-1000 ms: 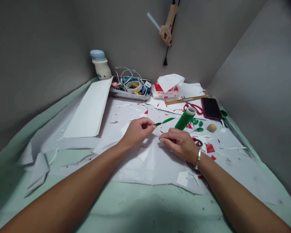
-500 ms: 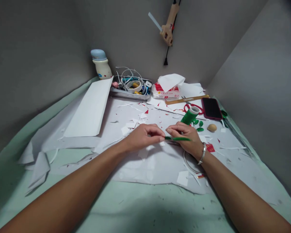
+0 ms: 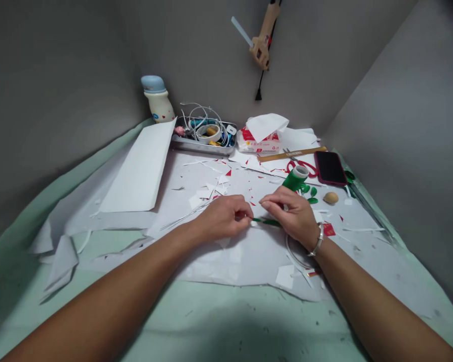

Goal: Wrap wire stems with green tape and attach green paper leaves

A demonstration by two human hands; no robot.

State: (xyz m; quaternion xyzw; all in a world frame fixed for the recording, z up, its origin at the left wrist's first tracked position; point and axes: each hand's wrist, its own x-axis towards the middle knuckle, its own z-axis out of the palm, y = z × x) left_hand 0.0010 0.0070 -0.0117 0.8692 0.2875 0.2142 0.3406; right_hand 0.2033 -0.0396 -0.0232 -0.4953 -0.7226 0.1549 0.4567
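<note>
While the left hand [image 3: 224,217] and right hand [image 3: 287,216] both pinch a green-wrapped wire stem [image 3: 266,221] low over white paper [image 3: 249,256], a green tape roll [image 3: 295,179] sits just beyond the right hand, near small green leaves [image 3: 312,191].

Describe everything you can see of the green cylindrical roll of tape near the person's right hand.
This is a cylindrical roll of green tape, tightly wound, with a matte look and a pale hollow core showing at its upper end. It sits tilted on scrap-strewn white paper, just beyond the person's right hand, which does not clearly grip it. Small green leaf shapes lie beside it.
</note>
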